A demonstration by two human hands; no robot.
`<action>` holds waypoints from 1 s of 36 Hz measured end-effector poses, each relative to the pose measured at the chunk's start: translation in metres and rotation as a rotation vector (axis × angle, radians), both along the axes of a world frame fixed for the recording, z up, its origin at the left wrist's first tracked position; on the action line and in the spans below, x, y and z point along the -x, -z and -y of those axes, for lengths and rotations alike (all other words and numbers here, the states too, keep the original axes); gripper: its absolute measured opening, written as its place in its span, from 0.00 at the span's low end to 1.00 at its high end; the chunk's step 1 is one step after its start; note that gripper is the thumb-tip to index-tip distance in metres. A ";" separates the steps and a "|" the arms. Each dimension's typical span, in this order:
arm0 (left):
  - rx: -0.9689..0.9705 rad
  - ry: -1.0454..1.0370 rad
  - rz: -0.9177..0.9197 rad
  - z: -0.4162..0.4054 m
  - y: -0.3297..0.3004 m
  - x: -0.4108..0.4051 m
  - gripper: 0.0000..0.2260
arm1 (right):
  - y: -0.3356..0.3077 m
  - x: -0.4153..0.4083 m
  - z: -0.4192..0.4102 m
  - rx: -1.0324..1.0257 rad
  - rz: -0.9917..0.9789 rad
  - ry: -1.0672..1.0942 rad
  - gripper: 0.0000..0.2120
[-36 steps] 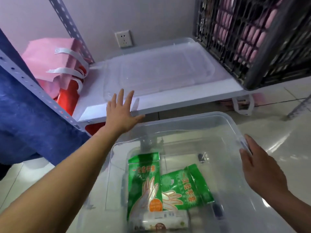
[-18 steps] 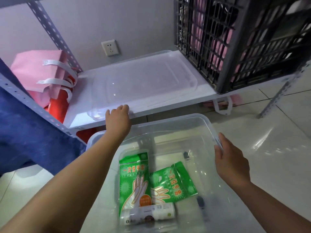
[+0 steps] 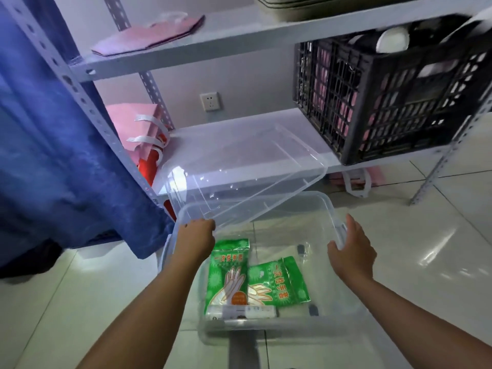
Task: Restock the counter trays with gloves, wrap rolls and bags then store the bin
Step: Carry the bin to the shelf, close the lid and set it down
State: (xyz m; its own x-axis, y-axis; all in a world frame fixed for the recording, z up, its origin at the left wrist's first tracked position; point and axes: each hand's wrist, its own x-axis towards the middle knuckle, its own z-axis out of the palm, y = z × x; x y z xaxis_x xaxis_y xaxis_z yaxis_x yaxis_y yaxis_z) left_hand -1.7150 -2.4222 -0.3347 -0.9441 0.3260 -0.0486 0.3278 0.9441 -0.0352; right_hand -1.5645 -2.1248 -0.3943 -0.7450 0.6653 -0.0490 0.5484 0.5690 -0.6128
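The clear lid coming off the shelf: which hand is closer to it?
Left. The left hand grips the clear lid at its near corner, while the right hand is apart from it, touching the bin at its right rim.

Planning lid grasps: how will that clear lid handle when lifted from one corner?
Likely light: the left hand alone grips the clear lid at its near corner and holds it tilted off the shelf. Probably semi-rigid, since it shows no obvious sag, though thin plastic may flex. The glossy surface could be slippery. The right hand rests on the bin rim.
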 end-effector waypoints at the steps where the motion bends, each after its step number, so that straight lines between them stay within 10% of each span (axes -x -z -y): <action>1: 0.010 0.008 -0.004 0.000 0.003 -0.004 0.13 | 0.001 -0.003 0.001 -0.006 0.010 -0.001 0.37; 13: 0.015 0.229 -0.317 0.017 -0.009 -0.033 0.15 | 0.013 -0.043 -0.003 -0.210 0.304 -0.182 0.45; 22: 0.108 0.059 -0.030 0.034 -0.030 -0.025 0.27 | -0.051 -0.006 -0.019 0.003 0.311 -0.128 0.43; 36: 0.157 0.247 -0.331 0.051 0.010 -0.024 0.14 | -0.031 -0.009 0.004 0.048 0.191 -0.191 0.36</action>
State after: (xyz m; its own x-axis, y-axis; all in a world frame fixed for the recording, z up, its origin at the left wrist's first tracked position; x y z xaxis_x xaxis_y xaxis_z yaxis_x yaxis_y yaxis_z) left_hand -1.6908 -2.4737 -0.3446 -0.8119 0.5565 0.1764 0.4899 0.8138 -0.3125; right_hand -1.5558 -2.1288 -0.3633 -0.8311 0.5069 -0.2286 0.5419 0.6463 -0.5373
